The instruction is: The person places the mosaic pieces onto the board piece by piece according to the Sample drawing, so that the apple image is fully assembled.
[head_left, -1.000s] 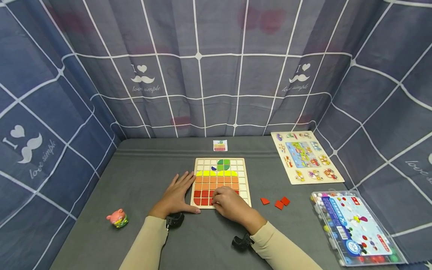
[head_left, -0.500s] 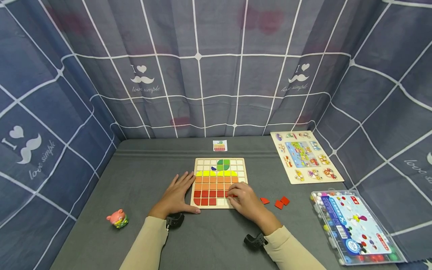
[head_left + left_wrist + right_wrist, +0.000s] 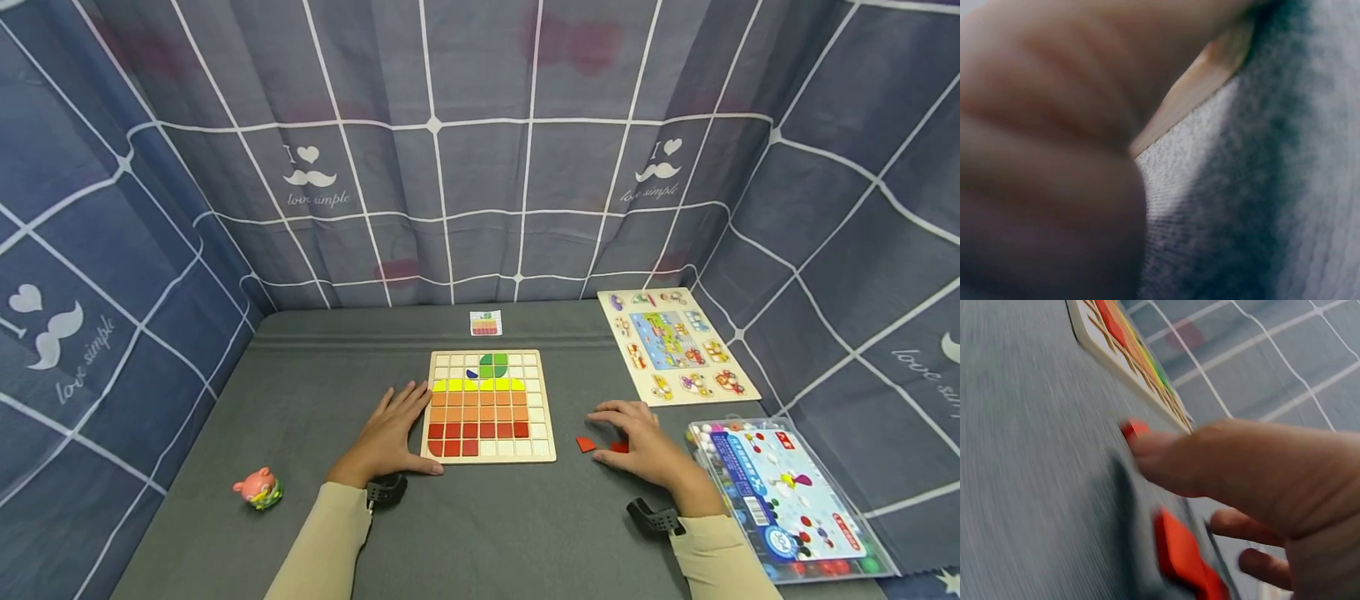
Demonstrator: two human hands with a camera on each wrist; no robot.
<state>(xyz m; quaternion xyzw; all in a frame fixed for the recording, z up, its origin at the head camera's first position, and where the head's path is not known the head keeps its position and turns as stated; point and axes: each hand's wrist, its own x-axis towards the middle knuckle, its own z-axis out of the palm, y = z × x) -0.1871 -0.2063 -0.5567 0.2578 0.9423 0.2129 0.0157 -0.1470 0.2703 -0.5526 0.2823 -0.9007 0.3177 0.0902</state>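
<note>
In the head view a wooden grid board [image 3: 550,417] lies on the grey cloth, holding green, blue, yellow, orange and red tiles. Three red tiles [image 3: 453,448] fill the left of its bottom row; pale cells follow to their right. My left hand [image 3: 386,437] rests with spread fingers along the board's left edge. To the right of the board, my right hand [image 3: 645,442] is over loose red tiles, thumb and fingers apart. One red tile [image 3: 586,445] lies left of the hand; another red tile [image 3: 618,447] shows between thumb and fingers. The right wrist view shows red tiles [image 3: 1179,547] near the thumb.
A small printed card [image 3: 486,323] lies behind the board. At the back right is a wooden picture puzzle [image 3: 708,369], with a clear plastic box [image 3: 780,525] of coloured balls in front of it. A pig figurine [image 3: 258,488] stands at left. Patterned curtains [image 3: 480,183] enclose the table.
My right hand has left the board and moved right to the loose tiles, its fingers now apart. The second red row now reaches further right. My left hand stays put.
</note>
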